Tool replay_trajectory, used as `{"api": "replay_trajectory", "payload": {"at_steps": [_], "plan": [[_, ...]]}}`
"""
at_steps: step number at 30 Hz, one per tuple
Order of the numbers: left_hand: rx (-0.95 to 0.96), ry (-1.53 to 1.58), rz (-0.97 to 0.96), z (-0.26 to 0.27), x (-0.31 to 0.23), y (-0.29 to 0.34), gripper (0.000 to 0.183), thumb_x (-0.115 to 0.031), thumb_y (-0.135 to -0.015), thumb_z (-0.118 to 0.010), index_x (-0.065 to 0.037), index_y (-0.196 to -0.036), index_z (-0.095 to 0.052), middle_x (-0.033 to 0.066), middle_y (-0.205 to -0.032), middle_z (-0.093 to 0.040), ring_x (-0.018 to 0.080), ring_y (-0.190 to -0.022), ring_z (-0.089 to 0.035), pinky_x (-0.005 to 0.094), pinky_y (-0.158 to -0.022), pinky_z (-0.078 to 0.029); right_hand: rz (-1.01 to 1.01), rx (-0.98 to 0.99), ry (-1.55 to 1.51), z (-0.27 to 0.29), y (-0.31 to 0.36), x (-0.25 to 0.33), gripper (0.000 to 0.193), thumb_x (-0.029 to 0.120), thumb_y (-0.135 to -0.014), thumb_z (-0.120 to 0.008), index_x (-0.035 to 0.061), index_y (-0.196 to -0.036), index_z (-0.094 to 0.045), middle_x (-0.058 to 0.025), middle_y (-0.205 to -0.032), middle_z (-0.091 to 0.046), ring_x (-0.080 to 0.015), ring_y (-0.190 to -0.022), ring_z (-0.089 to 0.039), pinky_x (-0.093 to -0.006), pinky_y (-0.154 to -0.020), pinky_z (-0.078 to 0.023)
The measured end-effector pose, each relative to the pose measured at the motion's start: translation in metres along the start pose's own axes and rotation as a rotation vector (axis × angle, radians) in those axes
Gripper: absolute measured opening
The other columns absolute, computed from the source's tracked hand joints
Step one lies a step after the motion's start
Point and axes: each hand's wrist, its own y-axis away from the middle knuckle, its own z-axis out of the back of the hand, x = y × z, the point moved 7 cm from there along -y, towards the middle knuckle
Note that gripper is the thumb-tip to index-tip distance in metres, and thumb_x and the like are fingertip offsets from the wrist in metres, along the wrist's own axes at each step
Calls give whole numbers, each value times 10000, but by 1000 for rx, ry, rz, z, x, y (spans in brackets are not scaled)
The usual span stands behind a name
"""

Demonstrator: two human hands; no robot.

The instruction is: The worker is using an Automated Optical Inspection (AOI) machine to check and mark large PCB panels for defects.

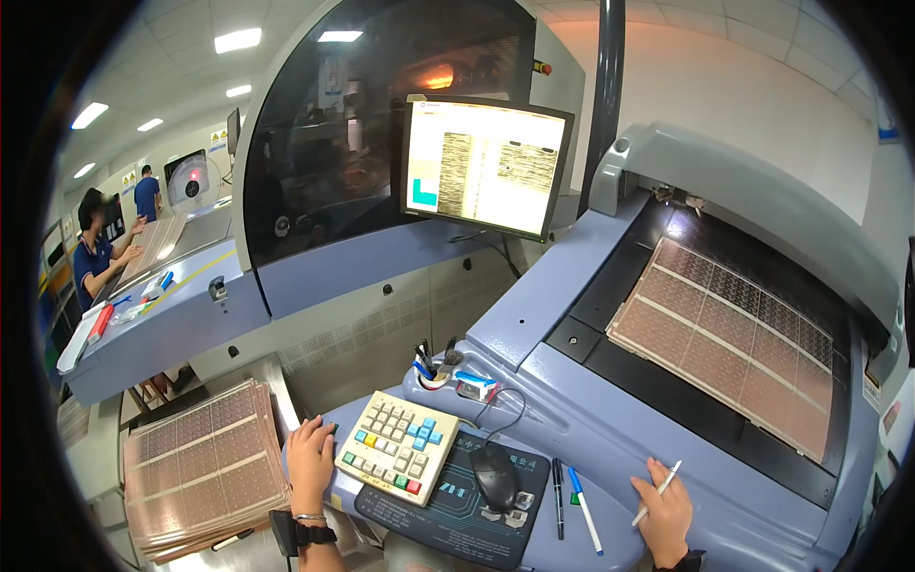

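Head camera, far left: a co-worker (92, 267) in a dark blue top reaches over a panel. Nearer, a stack of copper-coloured panels (205, 458) shows uneven edges, its right side close to the left hand (310, 458). That hand lies open, fingers somewhat spread, at the left rim of the blue-grey console (615, 486). Just right of its fingers sits a cream keypad (396, 448), overlapping the dark mouse mat (419, 524). On the mat, a black mouse (494, 477) has a narrow band of room to the right edge. Past that edge lie a black pen (559, 496) and a blue-capped pen (586, 515); a strip of console separates them from the right hand (664, 515), which grips a white pen (673, 472). Farther off, a copper-coloured board (715, 348) rests on the machine's black bed (667, 396), a dark margin running along its near edge.
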Motion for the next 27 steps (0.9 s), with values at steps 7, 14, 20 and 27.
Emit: {"api": "replay_trajectory", "payload": {"at_steps": [7,14,20,27], "plan": [[1,-7,9,0,1,2,231,-170,-906,-591,-121,-1090,-721,89,-1274,-629,308,-1244,-519,441,-1092,-339,3,25,11,-1,1,0,257,14,-729,-666,107,-967,-689,-170,-1182,-655,-359,-1037,-643,-429,-904,-528],[-18,0,-7,2,2,5,225,-163,-896,-604,-123,-1081,-725,93,-1269,-632,309,-1236,-528,439,-1081,-356,9,16,10,3,2,1,249,21,-732,-669,104,-966,-688,-172,-1189,-651,-358,-1043,-641,-436,-909,-526],[-26,18,-16,2,3,2,225,-164,-893,-609,-128,-1083,-725,95,-1269,-633,313,-1233,-530,452,-1087,-348,19,-34,-22,6,1,2,292,-32,-666,-644,87,-926,-703,-175,-1175,-665,-368,-1037,-643,-417,-873,-536],[-23,390,24,1,30,-2,284,-100,-907,-578,-86,-1174,-675,153,-1288,-613,360,-1231,-534,424,-1064,-392,11,-7,-90,7,-1,1,319,-52,-671,-631,90,-948,-698,-202,-1173,-663,-373,-1028,-647,-422,-861,-537]]}}
